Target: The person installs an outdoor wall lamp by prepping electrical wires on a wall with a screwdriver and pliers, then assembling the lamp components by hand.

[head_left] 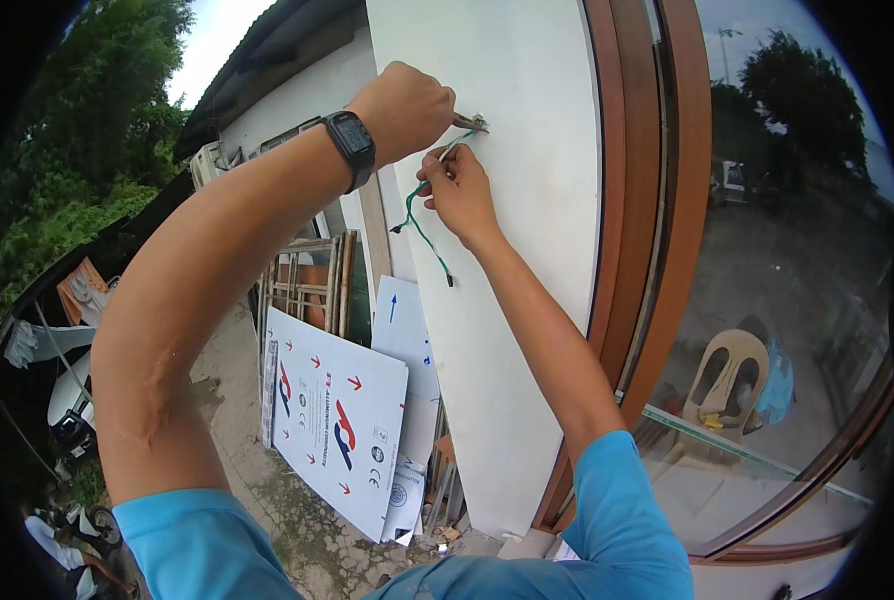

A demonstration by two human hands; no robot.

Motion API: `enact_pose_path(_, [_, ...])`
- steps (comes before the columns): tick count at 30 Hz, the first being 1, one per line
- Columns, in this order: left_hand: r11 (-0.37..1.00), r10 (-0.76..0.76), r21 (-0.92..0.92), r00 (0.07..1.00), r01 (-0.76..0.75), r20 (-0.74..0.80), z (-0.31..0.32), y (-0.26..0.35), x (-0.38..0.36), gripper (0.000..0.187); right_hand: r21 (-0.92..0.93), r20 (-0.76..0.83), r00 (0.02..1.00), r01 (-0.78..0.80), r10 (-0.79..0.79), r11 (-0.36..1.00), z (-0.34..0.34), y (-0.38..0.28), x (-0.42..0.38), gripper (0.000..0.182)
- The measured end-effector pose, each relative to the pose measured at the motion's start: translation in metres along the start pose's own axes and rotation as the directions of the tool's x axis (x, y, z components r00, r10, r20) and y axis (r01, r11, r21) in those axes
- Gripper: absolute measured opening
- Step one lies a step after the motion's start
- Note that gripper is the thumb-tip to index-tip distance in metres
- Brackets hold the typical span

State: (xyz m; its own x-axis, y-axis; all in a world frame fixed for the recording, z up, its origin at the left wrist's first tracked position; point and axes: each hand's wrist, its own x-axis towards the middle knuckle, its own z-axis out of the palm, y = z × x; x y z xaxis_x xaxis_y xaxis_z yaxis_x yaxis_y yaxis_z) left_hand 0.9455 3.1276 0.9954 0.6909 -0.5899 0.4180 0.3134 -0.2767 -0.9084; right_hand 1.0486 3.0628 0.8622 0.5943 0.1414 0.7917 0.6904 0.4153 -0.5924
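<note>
Green wires (pixel 428 241) dangle from right grip (pixel 461 197).

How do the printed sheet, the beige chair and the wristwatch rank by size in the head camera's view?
Largest to smallest, as they look:
1. Printed sheet
2. Beige chair
3. Wristwatch, though closest to the camera

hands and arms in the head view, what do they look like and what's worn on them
Both hands are bare, without gloves. The left hand has a black watch with a squarish digital face at its wrist; the right hand has none. Short, plain light-blue sleeves cover the upper arms.
</note>
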Motion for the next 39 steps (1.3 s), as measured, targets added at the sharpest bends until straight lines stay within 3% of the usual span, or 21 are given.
enact_pose_path(5, [0.893, -0.178, -0.415, 0.984, 0.174, 0.031, -0.003, 0.024, -0.037, 0.011, 0.042, -0.039, 0.999, -0.021, 0.023, 0.999, 0.003, 0.002, -0.001, 0.019])
enact_pose_path(8, [0.682, -0.316, -0.696, 0.949, 0.225, -0.004, -0.01, 0.041, -0.079, 0.014, 0.13, -0.031, 0.998, -0.058, 0.063, 0.99, -0.006, 0.004, -0.018, 0.023])
enact_pose_path(9, [0.58, -0.373, -0.779, 0.928, 0.239, 0.007, -0.011, 0.051, -0.1, 0.015, 0.056, -0.065, 0.998, 0.005, -0.001, 0.998, -0.012, 0.0, -0.035, 0.025])
enact_pose_path(11, [0.29, -0.29, -0.9, 0.926, 0.325, 0.241, -0.029, 0.075, -0.146, 0.016, -0.095, -0.13, 0.985, 0.101, -0.113, 0.99, -0.025, 0.002, -0.076, 0.029])
enact_pose_path(13, [-0.201, -0.088, -0.869, 0.875, 0.452, 0.476, -0.031, 0.123, -0.198, 0.016, -0.19, -0.15, 0.984, 0.07, -0.099, 0.979, -0.044, 0.006, -0.124, 0.036])
enact_pose_path(15, [-0.581, 0.142, -0.626, 0.822, 0.52, 0.551, -0.024, 0.19, -0.246, 0.019, -0.227, -0.151, 0.987, 0.02, -0.055, 0.974, -0.061, 0.0, -0.136, 0.042])
enact_pose_path(17, [-0.783, 0.279, -0.32, 0.761, 0.533, 0.586, -0.01, 0.277, -0.293, 0.025, -0.23, -0.128, 0.991, -0.075, 0.047, 0.97, -0.075, -0.013, -0.137, 0.048])
enact_pose_path(19, [-0.784, 0.429, -0.133, 0.683, 0.607, 0.592, -0.009, 0.355, -0.334, 0.028, -0.171, -0.043, 0.991, -0.129, 0.123, 0.977, -0.079, -0.017, -0.119, 0.059])
enact_pose_path(22, [-0.721, 0.597, -0.004, 0.624, 0.693, 0.505, -0.019, 0.445, -0.368, 0.03, -0.217, 0.049, 0.962, -0.252, 0.268, 0.943, -0.063, -0.033, -0.084, 0.066])
enact_pose_path(25, [-0.683, 0.676, 0.005, 0.63, 0.73, 0.381, -0.024, 0.531, -0.398, 0.034, -0.105, 0.121, 0.954, -0.263, 0.275, 0.959, -0.041, -0.029, -0.05, 0.063])
enact_pose_path(27, [-0.655, 0.723, 0.021, 0.618, 0.755, 0.31, -0.021, 0.572, -0.408, 0.035, -0.01, 0.098, 0.951, -0.292, 0.291, 0.956, -0.036, -0.032, -0.042, 0.045])
enact_pose_path(30, [-0.647, 0.733, 0.051, 0.602, 0.761, 0.318, -0.033, 0.579, -0.401, 0.034, 0.136, 0.074, 0.948, -0.316, 0.308, 0.939, -0.037, -0.038, -0.026, 0.029])
enact_pose_path(33, [-0.616, 0.768, 0.12, 0.56, 0.779, 0.31, -0.037, 0.598, -0.411, 0.033, 0.188, 0.017, 0.955, -0.293, 0.295, 0.937, -0.034, -0.039, -0.007, 0.031])
enact_pose_path(35, [-0.579, 0.804, 0.075, 0.553, 0.812, 0.219, -0.036, 0.612, -0.409, 0.031, 0.164, 0.03, 0.939, -0.341, 0.341, 0.926, -0.032, -0.04, -0.012, 0.033])
enact_pose_path(39, [-0.491, 0.865, 0.059, 0.478, 0.869, 0.151, -0.032, 0.651, -0.419, 0.029, -0.008, 0.123, 0.964, -0.238, 0.237, 0.971, -0.041, -0.013, -0.035, 0.035])
